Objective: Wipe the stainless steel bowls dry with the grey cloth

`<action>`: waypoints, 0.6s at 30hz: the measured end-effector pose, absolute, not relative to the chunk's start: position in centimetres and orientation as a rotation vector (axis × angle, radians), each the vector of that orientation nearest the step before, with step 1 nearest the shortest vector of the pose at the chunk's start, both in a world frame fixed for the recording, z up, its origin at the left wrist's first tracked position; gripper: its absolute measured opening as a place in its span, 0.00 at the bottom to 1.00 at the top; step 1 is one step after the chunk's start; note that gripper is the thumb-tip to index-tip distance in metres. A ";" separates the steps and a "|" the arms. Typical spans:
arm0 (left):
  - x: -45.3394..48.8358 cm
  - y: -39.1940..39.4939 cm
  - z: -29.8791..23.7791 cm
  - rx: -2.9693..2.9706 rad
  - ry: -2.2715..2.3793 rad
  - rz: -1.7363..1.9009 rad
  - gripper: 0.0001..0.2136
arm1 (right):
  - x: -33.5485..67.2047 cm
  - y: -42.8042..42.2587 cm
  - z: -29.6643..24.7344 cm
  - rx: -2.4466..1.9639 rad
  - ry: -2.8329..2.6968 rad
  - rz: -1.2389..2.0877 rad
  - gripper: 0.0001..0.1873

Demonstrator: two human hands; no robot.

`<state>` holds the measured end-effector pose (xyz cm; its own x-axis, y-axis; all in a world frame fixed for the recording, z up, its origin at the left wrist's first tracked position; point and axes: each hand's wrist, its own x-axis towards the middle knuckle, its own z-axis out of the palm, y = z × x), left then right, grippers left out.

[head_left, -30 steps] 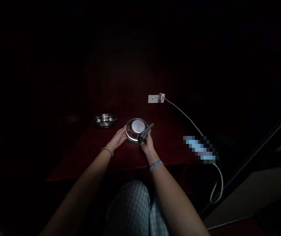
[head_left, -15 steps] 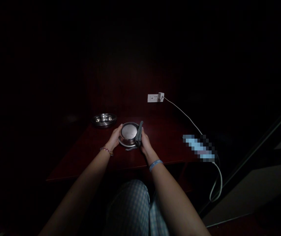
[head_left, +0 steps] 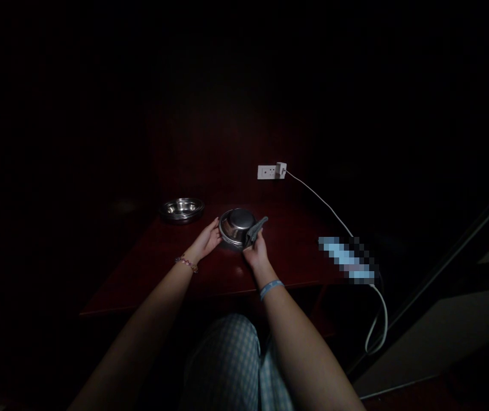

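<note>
A shiny steel bowl (head_left: 239, 220) with a wide rim is upside down between my hands, above the tabletop. My left hand (head_left: 207, 240) is at its left rim, fingers stretched out and slightly apart; whether the fingertips touch the rim I cannot tell. My right hand (head_left: 257, 254) is closed on a dark grey-green cloth (head_left: 255, 230), pressed against the bowl's right rim. Part of the cloth sticks up past the fingers. The underside of the right fingers is hidden.
A stack of steel bowls (head_left: 182, 217) stands at the back left of the dark red table (head_left: 150, 268). On the wall behind is a socket (head_left: 266, 172) with a white charger (head_left: 281, 168). Its white cable (head_left: 321, 198) runs to a blurred-out object (head_left: 347, 260) on the right.
The bowl has moved right and slightly away from me and tilted, showing more of its side. My left fingers have loosened from its rim. The cloth leans more to the right.
</note>
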<state>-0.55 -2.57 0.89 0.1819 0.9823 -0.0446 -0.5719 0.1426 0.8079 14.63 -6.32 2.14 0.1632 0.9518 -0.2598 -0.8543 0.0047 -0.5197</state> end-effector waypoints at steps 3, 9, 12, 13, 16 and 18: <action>-0.6 -2.3 0.2 0.814 0.675 1.255 0.06 | 14.7 -6.4 2.3 -0.666 -0.184 1.422 0.26; -0.9 -2.3 0.1 0.830 0.723 1.346 0.05 | 14.3 -5.6 1.2 -0.731 -0.295 1.366 0.20; -1.0 -2.4 0.3 0.799 0.752 1.395 0.05 | 14.4 -5.4 0.7 -0.793 -0.392 1.374 0.21; -1.0 -2.3 0.4 0.791 0.753 1.410 0.06 | 14.5 -5.4 0.6 -0.805 -0.429 1.378 0.21; -1.0 -2.2 0.6 0.762 0.761 1.465 0.09 | 14.5 -5.6 0.5 -0.801 -0.528 1.377 0.21; -1.1 -2.1 0.8 0.740 0.778 1.494 0.09 | 14.4 -5.7 0.4 -0.786 -0.573 1.367 0.20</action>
